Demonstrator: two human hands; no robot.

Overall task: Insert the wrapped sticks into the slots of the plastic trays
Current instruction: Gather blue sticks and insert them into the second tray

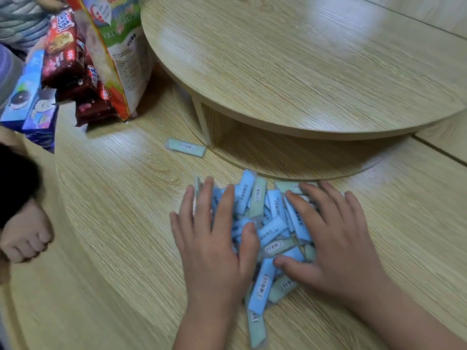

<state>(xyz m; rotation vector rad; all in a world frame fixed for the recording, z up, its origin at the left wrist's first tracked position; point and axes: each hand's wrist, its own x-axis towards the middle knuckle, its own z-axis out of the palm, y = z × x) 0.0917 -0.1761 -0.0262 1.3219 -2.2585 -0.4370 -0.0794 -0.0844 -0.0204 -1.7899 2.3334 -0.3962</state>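
Blue and pale-green wrapped sticks (267, 231), heaped loose between the two hands on the light wood tabletop (113, 223). Left hand (214, 238) laid flat, fingers spread, pressed against the near-left flank of the pile; right hand (331, 243) likewise flat and splayed over the right flank, thumb tucked into the heap. No stick pinched in either grip: both open and cupping, apparently gathering or corralling the pile rather than picking from it. Several sticks poking out toward the wearer, below the gap between the palms. One stray stick (185, 147) lying well beyond the fingertips of the left hand, up by the foot of the raised round shelf (303, 72).

No plastic trays anywhere in view, and no slot to be seen. Judged from that: nothing inserted yet, task barely begun, the whole pile left to sort and seat. Likely still preparatory work, bunching the supply before the trays come in. Snack packets (75, 59) standing far off past the left hand, seemingly no part of the job.
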